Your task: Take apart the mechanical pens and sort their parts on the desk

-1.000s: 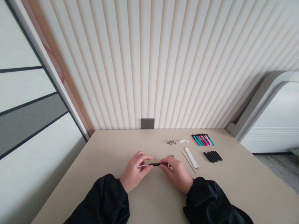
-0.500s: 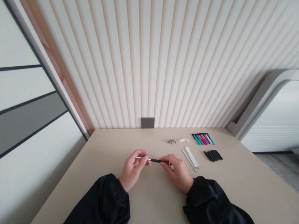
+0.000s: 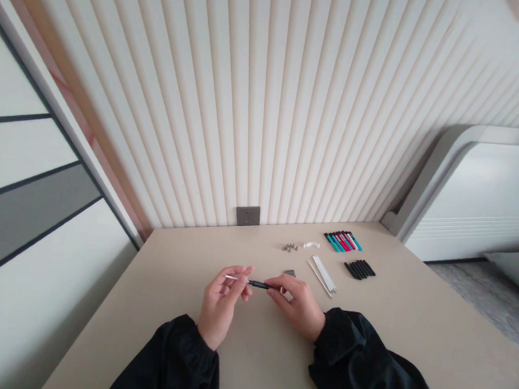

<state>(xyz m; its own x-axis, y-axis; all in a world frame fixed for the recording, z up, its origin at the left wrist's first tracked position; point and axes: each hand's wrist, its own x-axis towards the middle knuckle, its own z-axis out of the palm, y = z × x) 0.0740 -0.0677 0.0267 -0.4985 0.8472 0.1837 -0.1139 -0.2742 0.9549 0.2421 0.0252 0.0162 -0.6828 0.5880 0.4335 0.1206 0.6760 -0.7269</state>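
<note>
My left hand [image 3: 220, 303] pinches a thin white rod [image 3: 231, 277], which looks like a pen refill, between thumb and fingers. From the other side my right hand [image 3: 296, 303] grips a short black pen barrel [image 3: 258, 284] by its right end. Rod and barrel lie in one line, level above the table, and meet at the left fingertips; how deep the rod sits inside is too small to tell. Just behind the right fingers lies a small dark grey piece [image 3: 289, 273]. More white rods [image 3: 324, 274] and a row of black barrels [image 3: 360, 269] lie to the right.
Toward the back of the beige table [image 3: 182, 248] are small grey cone-shaped tips [image 3: 290, 247], small white pieces [image 3: 311, 244] and a row of coloured barrels with black ends [image 3: 343, 241]. A ribbed wall with a socket [image 3: 248, 216] rises behind. A bed headboard [image 3: 481, 196] stands at right.
The view has shifted slightly, so the table and its contents sit a little further left. Both hands keep their hold; the small dark grey piece now shows more clearly behind the right hand.
</note>
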